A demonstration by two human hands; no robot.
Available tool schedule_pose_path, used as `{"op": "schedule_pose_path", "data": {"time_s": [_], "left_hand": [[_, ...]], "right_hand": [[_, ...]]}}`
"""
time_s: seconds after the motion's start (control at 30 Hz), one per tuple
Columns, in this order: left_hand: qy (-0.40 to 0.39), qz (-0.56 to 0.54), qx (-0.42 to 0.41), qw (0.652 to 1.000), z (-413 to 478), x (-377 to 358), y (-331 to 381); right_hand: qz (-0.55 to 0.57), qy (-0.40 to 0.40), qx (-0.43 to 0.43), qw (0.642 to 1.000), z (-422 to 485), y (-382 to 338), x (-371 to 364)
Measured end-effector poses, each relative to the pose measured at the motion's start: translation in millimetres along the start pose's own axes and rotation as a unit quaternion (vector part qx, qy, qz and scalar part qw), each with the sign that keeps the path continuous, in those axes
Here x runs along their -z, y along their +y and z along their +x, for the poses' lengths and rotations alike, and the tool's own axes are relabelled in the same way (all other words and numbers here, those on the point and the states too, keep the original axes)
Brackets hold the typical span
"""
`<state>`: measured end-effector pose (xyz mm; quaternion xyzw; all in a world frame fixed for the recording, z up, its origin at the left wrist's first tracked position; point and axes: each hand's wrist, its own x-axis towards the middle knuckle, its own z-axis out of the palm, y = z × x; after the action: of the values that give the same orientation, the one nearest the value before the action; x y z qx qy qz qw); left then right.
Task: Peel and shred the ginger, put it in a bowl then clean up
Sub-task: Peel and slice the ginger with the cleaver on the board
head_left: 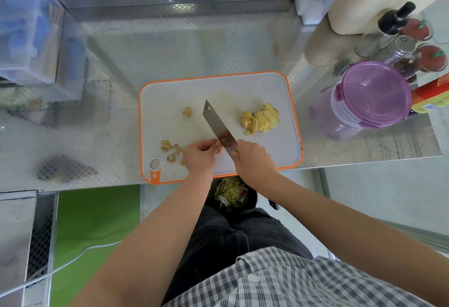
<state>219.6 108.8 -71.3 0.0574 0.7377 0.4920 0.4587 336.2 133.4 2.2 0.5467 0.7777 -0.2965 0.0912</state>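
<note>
A white cutting board with an orange rim (289, 122) lies on the steel counter. On its right part sits a pile of peeled ginger slices (261, 118). Ginger scraps (170, 147) lie near the front left corner, and one small bit (187, 111) sits further back. My right hand (254, 161) grips the handle of a cleaver (218, 128), whose blade points away to the upper left. My left hand (200, 157) holds a small piece of ginger against the blade with curled fingers; that piece is mostly hidden.
A purple-lidded container (371, 95) stands right of the board, with spice jars and bottles (401, 47) behind it. A clear plastic box (26, 32) sits at far left. Below the counter edge a dark bin (232, 193) holds shredded scraps.
</note>
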Motion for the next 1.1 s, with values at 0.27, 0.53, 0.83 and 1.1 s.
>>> {"op": "schedule_pose_path", "data": {"time_s": [0.27, 0.53, 0.83, 1.1], "left_hand": [[-0.001, 0.015, -0.005, 1.000, 1, 2, -1], [0.001, 0.026, -0.008, 1.000, 4, 3, -7], [-0.022, 0.059, -0.054, 0.997, -1, 5, 0], [-0.033, 0.368, -0.272, 0.889, -4, 6, 4]], "right_hand": [[-0.025, 0.002, -0.004, 1.000, 22, -12, -12], [-0.001, -0.001, -0.005, 1.000, 27, -7, -15], [0.004, -0.005, 0.003, 1.000, 2, 14, -8], [0.024, -0.008, -0.007, 1.000, 6, 12, -11]]}}
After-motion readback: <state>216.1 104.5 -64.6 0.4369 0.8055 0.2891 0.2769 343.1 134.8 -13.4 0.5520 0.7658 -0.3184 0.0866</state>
